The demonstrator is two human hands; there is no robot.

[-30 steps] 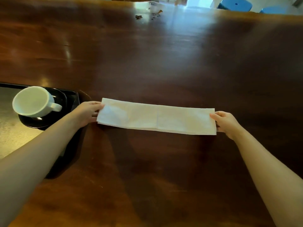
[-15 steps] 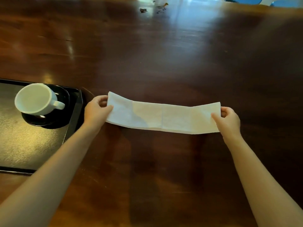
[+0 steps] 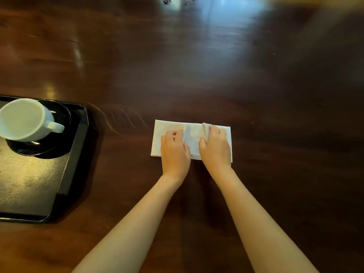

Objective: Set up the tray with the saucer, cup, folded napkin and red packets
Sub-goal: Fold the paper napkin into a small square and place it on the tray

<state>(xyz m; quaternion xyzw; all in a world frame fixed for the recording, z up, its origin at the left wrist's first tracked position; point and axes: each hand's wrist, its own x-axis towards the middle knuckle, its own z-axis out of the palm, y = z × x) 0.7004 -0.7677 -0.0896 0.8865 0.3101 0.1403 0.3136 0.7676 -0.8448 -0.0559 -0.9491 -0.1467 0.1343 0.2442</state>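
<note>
A white napkin (image 3: pixel 194 136) lies folded on the dark wooden table, its two ends turned in toward the middle. My left hand (image 3: pixel 174 149) and my right hand (image 3: pixel 215 146) rest side by side on it, fingers gripping the folded-in ends. At the left, a black tray (image 3: pixel 72 154) holds a black saucer (image 3: pixel 59 140) with a white cup (image 3: pixel 25 119) on it, handle pointing right. No red packets are in view.
The dark wooden table (image 3: pixel 197 66) stretches far back. Small dark bits (image 3: pixel 167 1) lie at its far edge near a bright reflection.
Both hands have brought the napkin's ends inward from a long strip stretched between them to a short folded rectangle on the table. The view has tilted down and closer.
</note>
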